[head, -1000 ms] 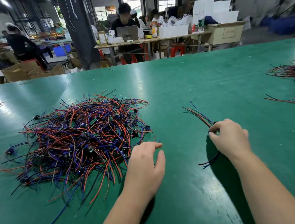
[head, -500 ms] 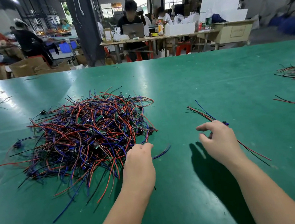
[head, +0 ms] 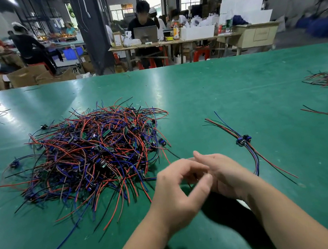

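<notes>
Held left hand [head: 176, 190] close by right hand [head: 225, 175], four o'clock from wire pile [head: 94, 153]. Curled left fingers [head: 182, 169]; could not tell either grip.

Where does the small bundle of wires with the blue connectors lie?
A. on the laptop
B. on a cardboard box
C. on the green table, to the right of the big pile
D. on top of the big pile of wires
C: the small bundle lies flat on the green table, apart from the big pile and to its right.
</notes>
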Demonstrator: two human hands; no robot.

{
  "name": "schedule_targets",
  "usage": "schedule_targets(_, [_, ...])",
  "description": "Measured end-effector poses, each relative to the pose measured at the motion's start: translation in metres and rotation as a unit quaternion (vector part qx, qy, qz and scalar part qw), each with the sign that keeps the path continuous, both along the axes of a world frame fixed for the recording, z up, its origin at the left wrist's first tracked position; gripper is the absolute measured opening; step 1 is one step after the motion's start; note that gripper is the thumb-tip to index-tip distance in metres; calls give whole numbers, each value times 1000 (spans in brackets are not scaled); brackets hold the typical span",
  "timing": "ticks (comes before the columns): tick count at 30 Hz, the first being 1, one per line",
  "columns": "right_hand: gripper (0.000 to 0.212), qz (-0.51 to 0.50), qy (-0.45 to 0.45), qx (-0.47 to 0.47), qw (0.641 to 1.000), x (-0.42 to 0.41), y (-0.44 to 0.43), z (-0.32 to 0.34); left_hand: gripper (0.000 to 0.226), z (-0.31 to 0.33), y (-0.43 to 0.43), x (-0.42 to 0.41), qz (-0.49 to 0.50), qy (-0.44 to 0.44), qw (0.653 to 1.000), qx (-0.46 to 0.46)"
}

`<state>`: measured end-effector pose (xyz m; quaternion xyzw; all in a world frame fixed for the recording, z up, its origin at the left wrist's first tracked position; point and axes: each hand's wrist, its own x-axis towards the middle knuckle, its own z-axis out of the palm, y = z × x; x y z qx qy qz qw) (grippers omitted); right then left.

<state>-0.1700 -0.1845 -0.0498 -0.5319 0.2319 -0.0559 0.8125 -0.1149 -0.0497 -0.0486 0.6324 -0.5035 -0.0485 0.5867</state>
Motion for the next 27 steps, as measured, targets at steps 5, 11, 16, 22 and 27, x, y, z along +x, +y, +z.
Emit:
schedule_targets(5, [51, 3, -10, 19, 1000, -4, -3, 5, 26, -4, 0, -11, -125, 24, 992, 22])
schedule_targets(11, [35, -50, -70, 36, 996, -2, -3, 8, 24, -5, -3, -3, 32, 113, 991, -61])
schedule_targets(16, [29, -32, -105, 37, 993, -7, -4, 12, 22, -3, -3, 25, 194, 238, 952, -15])
schedule_targets(22, [27, 81, -71, -85, 990, -10, 6, 9, 12, -4, -6, 32, 79, 367, 927, 2])
schedule_targets(27, [35, -22, -48, -153, 987, -7, 3, 9, 11, -4, -5, 22, 33, 381, 924, 16])
